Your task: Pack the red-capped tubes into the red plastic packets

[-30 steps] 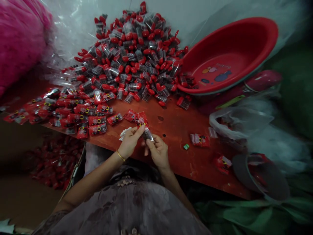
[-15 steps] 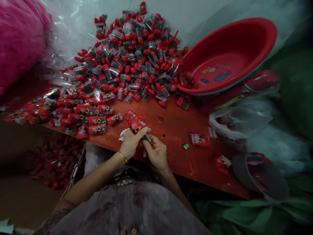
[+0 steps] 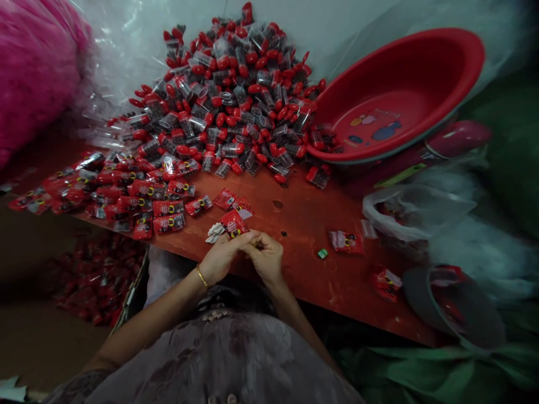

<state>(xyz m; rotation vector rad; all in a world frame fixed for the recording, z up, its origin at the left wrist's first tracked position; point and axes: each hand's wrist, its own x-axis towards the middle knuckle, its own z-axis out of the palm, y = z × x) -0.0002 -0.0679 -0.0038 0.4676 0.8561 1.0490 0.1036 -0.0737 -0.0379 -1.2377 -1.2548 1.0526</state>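
My left hand [image 3: 222, 257] is closed on a small red printed packet [image 3: 234, 223], which sticks out above the fingers at the table's front edge. Against it, my right hand [image 3: 268, 259] has its fingers closed at the packet's lower end; what they pinch is hidden. Beyond the hands lie flat red packets [image 3: 227, 198], and a crumpled white piece [image 3: 215, 232] is just left of the held packet. Many filled red packets [image 3: 168, 207] lie to the left. Behind them rises a big heap of clear tubes with red caps [image 3: 231, 118].
A red basin [image 3: 404, 84] leans at the back right, beside a clear plastic bag [image 3: 412, 207] and a grey bowl [image 3: 458, 308]. A packet [image 3: 346, 242] and a green item [image 3: 322, 253] lie on the right. Below left, a carton holds red packets [image 3: 99, 280].
My hands have come together, and the dark tube end that showed between them is now hidden. The packet's top has moved slightly down.
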